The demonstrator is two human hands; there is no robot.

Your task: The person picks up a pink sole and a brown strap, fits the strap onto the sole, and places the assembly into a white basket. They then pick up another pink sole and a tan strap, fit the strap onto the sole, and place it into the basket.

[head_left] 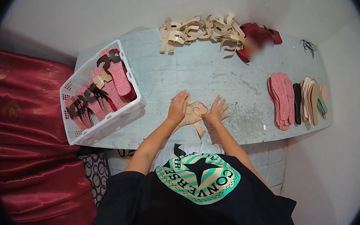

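Observation:
A tan sole-shaped piece (191, 112) with a strap lies on the grey table (166, 75) in front of me. One end of the strap (199, 129) sticks out toward my body. My left hand (178, 107) rests at the left side of the piece, its fingers pressed together over the edge; whether they grip it is hidden. At the right side, my right hand (215, 111) has its fingers spread, and its thumb touches the piece near a lighter patch.
At left, a white basket (138, 102) holds pink soles and dark straps. Cream straps (204, 31) and red pieces (255, 35) lie along the back. Pink soles (281, 100), a black sole (297, 103), tan soles (313, 103) and black cords (309, 47) are at right.

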